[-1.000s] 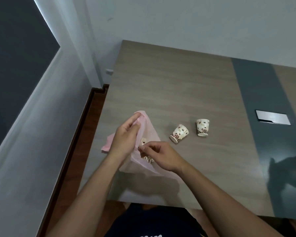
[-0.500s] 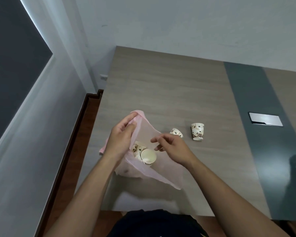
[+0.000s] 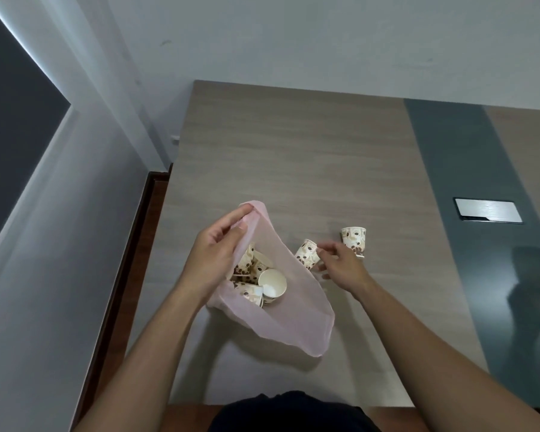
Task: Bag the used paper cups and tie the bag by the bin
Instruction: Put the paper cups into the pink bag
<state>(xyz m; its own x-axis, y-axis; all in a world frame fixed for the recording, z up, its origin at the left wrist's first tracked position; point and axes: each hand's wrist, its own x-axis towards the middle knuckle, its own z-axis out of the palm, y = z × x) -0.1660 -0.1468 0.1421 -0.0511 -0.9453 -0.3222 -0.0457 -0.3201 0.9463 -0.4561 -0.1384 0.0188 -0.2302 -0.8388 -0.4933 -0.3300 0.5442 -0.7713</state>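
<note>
no readable text, cups (image 3: 353, 241) show only a brown pattern

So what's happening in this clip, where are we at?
A person is collecting patterned paper cups into a pink bag on a wooden table. The left hand pinches the bag's rim and holds the mouth open; several cups lie inside. The right hand is open, its fingers at a tipped cup beside the bag, not yet clearly gripping it. One more cup stands upside down further right. The bag is untied, and no bin is in view.
</note>
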